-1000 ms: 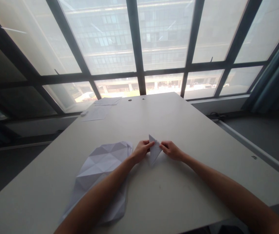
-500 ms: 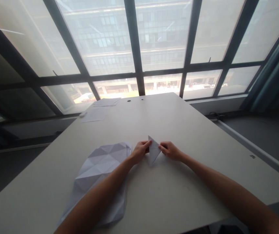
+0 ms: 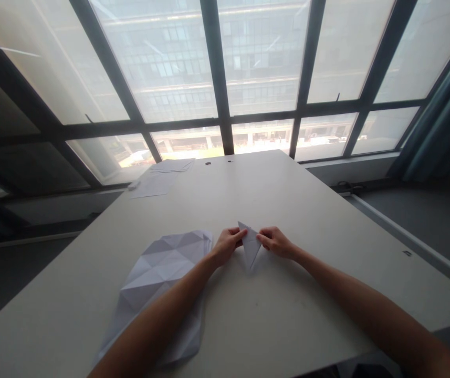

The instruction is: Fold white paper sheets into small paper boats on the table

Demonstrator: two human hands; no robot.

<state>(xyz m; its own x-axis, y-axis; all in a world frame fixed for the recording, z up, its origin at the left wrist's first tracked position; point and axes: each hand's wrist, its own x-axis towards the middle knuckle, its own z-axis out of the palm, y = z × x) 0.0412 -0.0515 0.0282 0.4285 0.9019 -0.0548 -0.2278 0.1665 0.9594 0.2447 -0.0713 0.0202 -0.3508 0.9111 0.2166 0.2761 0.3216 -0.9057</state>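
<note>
Left to right. On the table (image 3: 272, 315) we've got a large creased paper (image 3: 165, 265), white going grey, with triangular facets standing slightly proud. Top right corner looks layered. Next, the left hand (image 3: 227, 245): thumb on the near face of a small folded paper (image 3: 252, 250), pinching its left side near the top. We see that piece as a white, pointed triangle, one tip up and left, the longest one aimed down toward us, straight edges, faint lines across the face. It sits between both hands, over the table, well right of the creased paper. Then the right hand (image 3: 275, 241), thumb and curled fingers pinching its right corner.

Hard to read, same order: left forearm (image 3: 165, 304) covers a strip of the creased paper, so we can't count its layers. Left fingers go mostly behind the folded paper. Its bottom tip is soft against the white tabletop; we can't tell if it touches. Right fingertips tuck under, out of sight. Both forearms get cut off by the frame.
</note>
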